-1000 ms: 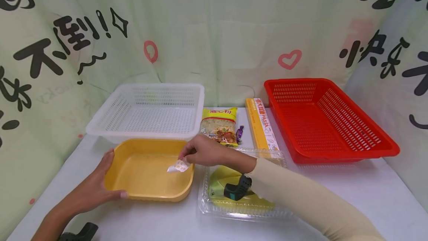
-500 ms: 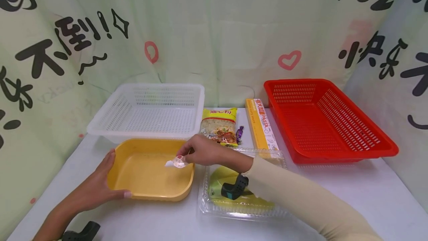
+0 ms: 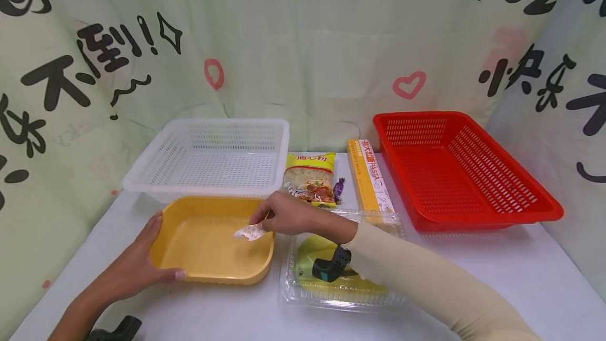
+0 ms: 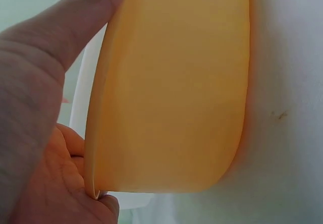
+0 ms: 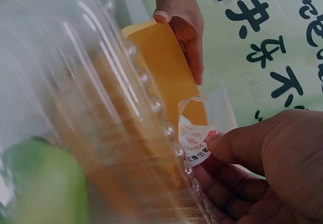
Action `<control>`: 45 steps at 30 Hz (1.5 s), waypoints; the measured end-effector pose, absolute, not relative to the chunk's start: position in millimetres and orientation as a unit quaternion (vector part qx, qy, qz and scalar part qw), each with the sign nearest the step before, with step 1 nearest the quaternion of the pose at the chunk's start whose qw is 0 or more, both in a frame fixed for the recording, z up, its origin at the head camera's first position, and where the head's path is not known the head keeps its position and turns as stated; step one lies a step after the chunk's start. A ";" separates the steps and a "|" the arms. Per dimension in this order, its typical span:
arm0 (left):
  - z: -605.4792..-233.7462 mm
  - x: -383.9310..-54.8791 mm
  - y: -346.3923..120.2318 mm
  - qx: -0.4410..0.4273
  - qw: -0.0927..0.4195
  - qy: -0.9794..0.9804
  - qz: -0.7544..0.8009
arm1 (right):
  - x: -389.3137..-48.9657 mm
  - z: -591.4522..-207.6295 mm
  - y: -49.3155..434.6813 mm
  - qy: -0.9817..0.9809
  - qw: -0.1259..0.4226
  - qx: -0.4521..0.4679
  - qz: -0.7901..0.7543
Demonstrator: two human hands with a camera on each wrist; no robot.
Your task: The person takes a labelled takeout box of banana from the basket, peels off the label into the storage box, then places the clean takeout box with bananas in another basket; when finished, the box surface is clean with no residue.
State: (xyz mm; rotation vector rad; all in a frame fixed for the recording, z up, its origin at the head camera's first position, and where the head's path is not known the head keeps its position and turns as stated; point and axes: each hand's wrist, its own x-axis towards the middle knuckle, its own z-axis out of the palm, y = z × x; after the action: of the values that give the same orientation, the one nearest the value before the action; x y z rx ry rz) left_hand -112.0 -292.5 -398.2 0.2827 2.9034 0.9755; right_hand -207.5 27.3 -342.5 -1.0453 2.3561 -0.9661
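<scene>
Printed label pinched over the tub, its tilt just altered

From my end, I see a pale green printed curtain (image 3: 303, 67) behind a white table (image 3: 203, 314). At the far right sits a red perforated plastic basket (image 3: 440, 178); at the far left, a white perforated plastic basket (image 3: 222, 170).

Near centre lies a clear ribbed plastic box (image 3: 331, 301) with something yellow-green inside. To its left is a yellow rectangular plastic tub (image 3: 203, 246), just near of the white basket. The left hand (image 3: 142, 262) grasps the tub's left end, thumb on the near rim.

Beyond the clear box lie a long yellow-and-white cardboard pasta box (image 3: 374, 175) and, left of it, a yellow-topped clear packet (image 3: 310, 175). The right hand (image 3: 291, 213) pinches a small white-and-clear printed film label (image 5: 194, 138) above the tub's right end; I cannot tell whether the label touches the tub. Between packet and pasta box lies a small purple wrapped sweet (image 3: 338, 191).

Compared with half a second ago, the label sits at a different angle in the fingers, while both hands and the tub have barely moved. I judge the work in hand unfinished: the label is not yet released.
</scene>
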 end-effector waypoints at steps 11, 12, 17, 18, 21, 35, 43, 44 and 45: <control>-399.7 -113.1 -291.1 0.090 0.027 0.945 0.314 | -207.6 -343.8 26.8 0.842 0.194 -0.379 -0.332; -399.8 -113.1 -291.5 0.093 0.026 0.943 0.317 | -207.5 -343.9 26.5 0.842 0.193 -0.381 -0.330; -400.3 -111.7 -293.2 0.101 0.027 0.937 0.334 | -206.6 -344.6 25.1 0.842 0.192 -0.393 -0.318; -400.4 -111.1 -293.4 0.101 0.027 0.936 0.337 | -206.3 -344.5 25.0 0.842 0.193 -0.393 -0.315; -400.9 -110.3 -292.9 0.096 0.030 0.936 0.337 | -205.3 -344.2 25.5 0.847 0.195 -0.385 -0.311; -400.6 -109.8 -292.6 0.098 0.020 0.936 0.336 | -205.2 -344.6 25.8 0.838 0.205 -0.366 -0.348; -400.3 -110.2 -292.1 0.097 0.022 0.936 0.337 | -205.0 -345.1 24.6 0.830 0.199 -0.364 -0.373; -400.3 -110.2 -292.1 0.097 0.022 0.937 0.336 | -205.2 -345.4 24.7 0.828 0.199 -0.365 -0.375; -400.3 -110.2 -292.0 0.097 0.022 0.937 0.336 | -205.2 -345.5 24.9 0.827 0.200 -0.366 -0.377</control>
State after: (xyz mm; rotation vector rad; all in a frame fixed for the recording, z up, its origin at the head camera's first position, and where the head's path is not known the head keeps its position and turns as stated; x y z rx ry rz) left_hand -110.2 -292.0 -400.3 0.3002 2.9021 1.0402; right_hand -205.2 24.9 -345.5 -1.0226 2.3106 -1.0549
